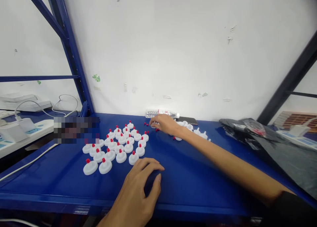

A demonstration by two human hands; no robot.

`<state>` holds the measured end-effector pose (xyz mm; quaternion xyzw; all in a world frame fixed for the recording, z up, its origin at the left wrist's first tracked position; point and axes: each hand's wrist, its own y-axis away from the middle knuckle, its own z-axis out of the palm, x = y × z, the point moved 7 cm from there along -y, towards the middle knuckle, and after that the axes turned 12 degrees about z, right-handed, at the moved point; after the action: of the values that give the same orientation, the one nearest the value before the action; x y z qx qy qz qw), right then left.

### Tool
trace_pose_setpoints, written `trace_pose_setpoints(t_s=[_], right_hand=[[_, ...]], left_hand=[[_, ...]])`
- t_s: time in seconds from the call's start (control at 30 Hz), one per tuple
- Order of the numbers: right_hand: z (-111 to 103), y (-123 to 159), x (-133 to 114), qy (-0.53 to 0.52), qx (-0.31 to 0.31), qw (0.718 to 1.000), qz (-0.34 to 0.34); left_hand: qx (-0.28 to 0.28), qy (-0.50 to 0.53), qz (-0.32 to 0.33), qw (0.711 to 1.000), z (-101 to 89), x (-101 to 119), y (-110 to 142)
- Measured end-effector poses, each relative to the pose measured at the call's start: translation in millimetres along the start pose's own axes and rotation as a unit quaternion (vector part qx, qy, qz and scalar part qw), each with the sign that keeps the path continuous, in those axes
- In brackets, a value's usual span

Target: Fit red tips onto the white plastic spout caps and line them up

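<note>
Several white round caps with red tips (116, 146) stand in rows on the blue shelf (193, 180). My left hand (142, 184) rests on the shelf just right of the nearest caps, fingers curled loosely with nothing visible in them. My right hand (164, 124) reaches far back, fingers bent down over a white cap near loose red tips (146, 124). More white caps without tips (198, 132) lie behind my right forearm.
A clear water bottle (162, 113) and a dark phone (188, 120) lie against the white wall. A black plastic bag (272, 144) covers the right side. White power strips and cables (22, 128) sit at left beside blue frame posts (74, 61).
</note>
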<state>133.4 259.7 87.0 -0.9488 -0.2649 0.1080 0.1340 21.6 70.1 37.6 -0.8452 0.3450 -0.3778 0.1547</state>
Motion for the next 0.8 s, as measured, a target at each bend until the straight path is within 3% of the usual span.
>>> trace_pose_setpoints(t_s=[0.1, 0.17, 0.27, 0.37, 0.5, 0.6, 0.8], right_hand=[[-25.7, 0.5, -3.4, -0.049, -0.009, 0.999, -0.007], [-46.8, 5.9, -11.6, -0.098, -0.049, 0.993, -0.037], [-68.4, 26.1, -37.9, -0.261, -0.233, 0.932, -0.090], [-78.9, 50.3, -69.4, -0.295, -0.353, 0.882, -0.102], [-79.1, 66.8, -103.4, -0.223, -0.349, 0.901, -0.125], [-75.5, 70.4, -110.2, -0.195, -0.342, 0.912, -0.114], [-82.3, 79.9, -110.6, -0.281, -0.437, 0.846, -0.124]], left_hand=[[0.012, 0.033, -0.036, 0.999, -2.0, -4.2, 1.7], [0.026, 0.068, -0.065, 0.995, -2.7, -9.4, 3.9], [0.043, 0.142, -0.103, 0.983, -1.4, -17.6, 6.2], [0.048, 0.198, -0.129, 0.971, -0.4, -20.7, 5.1], [0.061, 0.255, -0.127, 0.957, -6.3, -14.2, -2.7], [0.073, 0.298, -0.142, 0.941, -10.1, -15.0, -7.1], [0.097, 0.327, -0.156, 0.927, -11.8, -25.6, -6.0]])
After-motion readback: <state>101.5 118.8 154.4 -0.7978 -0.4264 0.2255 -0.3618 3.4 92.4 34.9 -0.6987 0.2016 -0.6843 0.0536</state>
